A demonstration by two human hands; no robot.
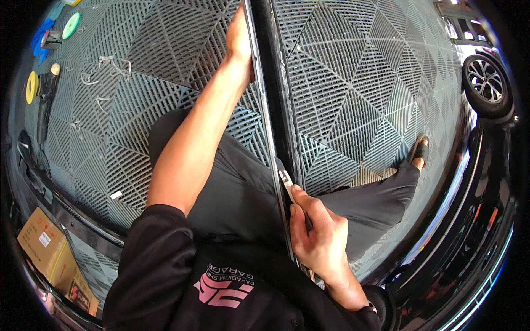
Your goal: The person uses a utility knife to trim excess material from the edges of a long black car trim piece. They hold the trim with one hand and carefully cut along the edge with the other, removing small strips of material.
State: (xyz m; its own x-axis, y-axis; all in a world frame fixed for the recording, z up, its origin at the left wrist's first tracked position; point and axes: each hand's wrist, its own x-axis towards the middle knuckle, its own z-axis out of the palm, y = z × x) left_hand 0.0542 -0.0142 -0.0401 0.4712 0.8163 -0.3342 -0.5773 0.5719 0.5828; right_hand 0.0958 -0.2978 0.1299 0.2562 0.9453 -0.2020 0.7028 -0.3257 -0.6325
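Observation:
A long black trim strip (pixel 271 66) with a thin raised edge runs from the top of the view down between my legs. My left hand (pixel 238 41) grips its left edge near the far end, with the fingers largely hidden behind the strip. My right hand (pixel 319 229) is closed around a utility knife (pixel 287 183) beside the near part of the strip. The knife's tip lies at the strip's edge; whether the blade is cutting into it, I cannot tell.
Grey slatted floor tiles (pixel 353 71) lie all around. Thin pale offcuts (pixel 105 69) are scattered left. Beyond them are a black polisher (pixel 47 102), a yellow pad (pixel 32 87) and a green pad (pixel 71 25). A cardboard box (pixel 47 243) stands lower left, a black car (pixel 458 243) right.

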